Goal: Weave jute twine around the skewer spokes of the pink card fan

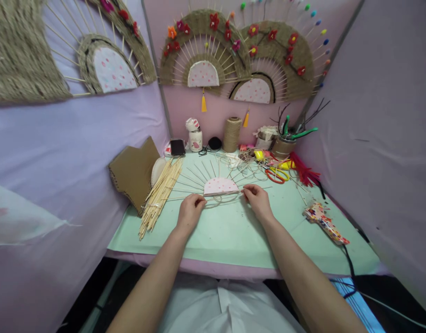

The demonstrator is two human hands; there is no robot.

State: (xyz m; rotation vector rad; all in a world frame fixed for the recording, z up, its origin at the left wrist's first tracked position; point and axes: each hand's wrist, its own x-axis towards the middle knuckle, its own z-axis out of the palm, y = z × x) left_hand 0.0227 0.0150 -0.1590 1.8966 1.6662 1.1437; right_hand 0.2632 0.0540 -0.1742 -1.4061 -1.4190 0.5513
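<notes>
A half-circle piece (220,185) covered in white fabric with pink dots lies on the table, with thin sticks fanning out from its curved edge. Beneath its straight edge runs a loose loop of twine (222,200). My left hand (191,213), at the lower left corner of the half-circle, has thumb and forefinger pinched on the twine. At the right corner my right hand (257,200) is closed in a pinch, seemingly on the twine's other stretch, close to the stick ends. The exact grip between its fingertips is small and hard to see.
Left of the fan lie a bundle of bamboo sticks (160,196) and cardboard (134,173). Behind stand a twine spool (231,134) and a white bottle (195,138). Scissors (276,175), red strips (305,172) and a patterned glue gun (326,223) with a cord lie right.
</notes>
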